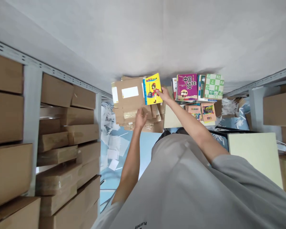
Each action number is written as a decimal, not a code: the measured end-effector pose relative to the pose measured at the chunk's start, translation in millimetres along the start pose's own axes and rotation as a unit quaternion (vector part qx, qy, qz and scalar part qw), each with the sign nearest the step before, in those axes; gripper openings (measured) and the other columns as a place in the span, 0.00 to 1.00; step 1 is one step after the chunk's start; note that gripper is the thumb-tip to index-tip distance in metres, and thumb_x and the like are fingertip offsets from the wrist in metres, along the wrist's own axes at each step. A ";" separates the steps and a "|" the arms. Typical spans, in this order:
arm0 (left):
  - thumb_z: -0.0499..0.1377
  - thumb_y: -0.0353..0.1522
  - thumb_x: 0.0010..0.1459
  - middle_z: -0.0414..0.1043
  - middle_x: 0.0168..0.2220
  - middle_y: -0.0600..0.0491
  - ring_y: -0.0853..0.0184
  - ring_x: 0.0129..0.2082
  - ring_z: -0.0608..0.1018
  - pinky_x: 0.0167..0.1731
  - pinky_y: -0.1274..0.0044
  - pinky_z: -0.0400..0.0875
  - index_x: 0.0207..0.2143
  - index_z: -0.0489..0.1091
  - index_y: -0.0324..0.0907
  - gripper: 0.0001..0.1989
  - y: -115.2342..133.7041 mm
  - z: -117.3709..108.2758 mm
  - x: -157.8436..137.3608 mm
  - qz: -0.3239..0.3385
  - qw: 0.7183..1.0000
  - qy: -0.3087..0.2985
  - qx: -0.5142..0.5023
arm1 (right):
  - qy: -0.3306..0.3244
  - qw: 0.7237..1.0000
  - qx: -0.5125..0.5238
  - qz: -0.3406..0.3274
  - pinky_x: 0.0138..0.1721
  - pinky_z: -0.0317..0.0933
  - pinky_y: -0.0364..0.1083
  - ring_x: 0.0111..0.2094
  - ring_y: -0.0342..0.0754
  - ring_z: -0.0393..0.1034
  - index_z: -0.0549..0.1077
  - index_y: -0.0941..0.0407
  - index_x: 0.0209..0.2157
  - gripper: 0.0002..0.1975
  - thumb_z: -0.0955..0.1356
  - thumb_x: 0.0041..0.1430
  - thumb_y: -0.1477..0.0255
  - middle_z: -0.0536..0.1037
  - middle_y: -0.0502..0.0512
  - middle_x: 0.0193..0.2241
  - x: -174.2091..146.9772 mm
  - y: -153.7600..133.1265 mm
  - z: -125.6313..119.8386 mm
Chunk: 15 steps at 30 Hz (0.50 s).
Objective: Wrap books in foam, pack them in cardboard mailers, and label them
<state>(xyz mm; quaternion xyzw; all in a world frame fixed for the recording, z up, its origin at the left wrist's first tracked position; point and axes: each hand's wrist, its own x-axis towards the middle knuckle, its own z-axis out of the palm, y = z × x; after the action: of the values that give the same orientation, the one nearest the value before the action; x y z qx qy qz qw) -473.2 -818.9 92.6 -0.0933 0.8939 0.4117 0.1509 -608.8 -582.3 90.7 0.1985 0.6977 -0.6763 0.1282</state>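
My right hand (165, 94) grips the lower right edge of a yellow picture book (153, 89) with a cartoon figure in red on its cover. The book is over the right part of a pile of flattened cardboard (133, 103). My left hand (141, 119) rests on the cardboard below the book, its fingers slightly apart and no object visible in it. To the right of my right hand lies a stack of books topped by a purple one (187, 87). Beside that is a book with a green and white checked cover (214, 86).
Smaller pinkish books (208, 112) lie nearer me on the pale table (171, 117). Shelves with cardboard boxes (83, 133) stand at left, and more boxes (279, 108) at right. Paper scraps (113, 154) litter the blue floor. A pale cabinet top (255, 152) is at my right.
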 end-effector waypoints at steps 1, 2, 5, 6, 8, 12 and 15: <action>0.68 0.41 0.74 0.68 0.81 0.26 0.38 0.85 0.68 0.85 0.48 0.59 0.78 0.70 0.32 0.38 4.7 3.0 0.5 -0.007 0.998 0.023 -0.059 | -0.010 1.000 0.022 -0.017 0.63 0.83 0.62 0.56 0.64 0.90 0.83 0.56 0.54 0.33 0.85 0.60 0.46 0.92 0.68 0.56 -14.8 1.5 -17.2; 0.69 0.46 0.74 0.72 0.79 0.26 0.40 0.83 0.72 0.84 0.51 0.63 0.77 0.72 0.33 0.38 12.1 8.6 0.9 -0.008 0.992 0.040 -0.118 | -0.022 0.998 0.046 -0.035 0.63 0.83 0.62 0.56 0.64 0.90 0.84 0.54 0.54 0.36 0.85 0.58 0.42 0.92 0.66 0.56 -32.6 4.2 -37.1; 0.74 0.58 0.67 0.81 0.72 0.32 0.43 0.76 0.81 0.78 0.55 0.74 0.69 0.79 0.39 0.41 51.0 42.6 -0.4 0.005 0.958 -0.014 -0.285 | -0.019 0.992 0.103 -0.073 0.63 0.83 0.62 0.57 0.64 0.89 0.85 0.49 0.57 0.42 0.85 0.51 0.35 0.93 0.60 0.57 -100.8 18.0 -106.6; 0.75 0.61 0.65 0.85 0.68 0.35 0.44 0.72 0.84 0.75 0.56 0.78 0.64 0.82 0.40 0.40 68.6 59.2 -3.0 0.002 0.941 -0.068 -0.331 | 0.001 0.991 0.118 -0.063 0.61 0.84 0.62 0.57 0.65 0.89 0.86 0.48 0.57 0.42 0.85 0.50 0.35 0.93 0.59 0.55 -127.0 23.9 -129.9; 0.77 0.64 0.60 0.91 0.57 0.39 0.46 0.63 0.90 0.65 0.59 0.86 0.54 0.85 0.42 0.39 107.2 97.2 -13.6 -0.022 0.898 -0.203 -0.390 | 0.058 0.987 0.144 -0.031 0.59 0.85 0.63 0.55 0.66 0.90 0.87 0.48 0.54 0.41 0.87 0.48 0.35 0.94 0.57 0.52 -181.9 36.6 -172.0; 0.83 0.57 0.55 0.91 0.38 0.48 0.52 0.52 0.94 0.53 0.65 0.90 0.42 0.84 0.43 0.30 178.0 172.3 -55.8 -0.076 0.829 -0.400 -0.383 | 0.212 0.957 0.198 0.009 0.58 0.86 0.62 0.55 0.66 0.91 0.87 0.48 0.52 0.39 0.89 0.47 0.38 0.94 0.57 0.52 -290.2 63.0 -230.3; 0.84 0.53 0.57 0.89 0.34 0.50 0.53 0.50 0.94 0.51 0.67 0.91 0.41 0.84 0.43 0.26 217.5 216.4 -95.2 -0.091 0.806 -0.481 -0.333 | 0.304 0.919 0.249 0.026 0.59 0.87 0.63 0.58 0.67 0.90 0.86 0.46 0.56 0.39 0.88 0.49 0.39 0.94 0.57 0.55 -362.1 80.6 -255.6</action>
<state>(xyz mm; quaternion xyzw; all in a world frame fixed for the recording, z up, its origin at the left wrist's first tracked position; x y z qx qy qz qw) -405.5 -509.5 146.4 -0.0089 0.5022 0.6609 0.5577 -227.9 -365.1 194.1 0.4382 0.5068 -0.7317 -0.1254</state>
